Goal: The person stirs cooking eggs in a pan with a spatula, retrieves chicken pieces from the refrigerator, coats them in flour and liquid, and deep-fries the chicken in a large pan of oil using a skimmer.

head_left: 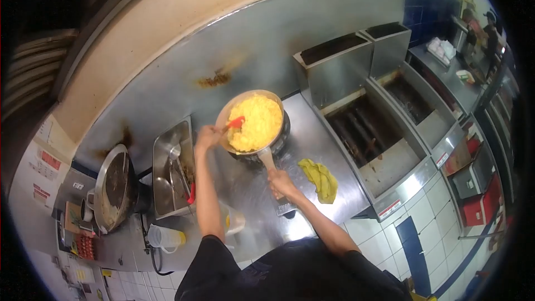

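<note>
Above the right hand (281, 183), which grips its handle, the pan (224, 117) has yellow egg (258, 118) in it. The left hand (208, 136) holds a red spatula (237, 122) in the egg.

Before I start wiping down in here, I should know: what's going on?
A person has a pan of soft yellow food, likely scrambled egg, over a dark burner. The left hand holds a red spatula with its head in the food, while the right hand grips the pan's handle. A crumpled yellow-green cloth lies on the counter nearby.
</note>
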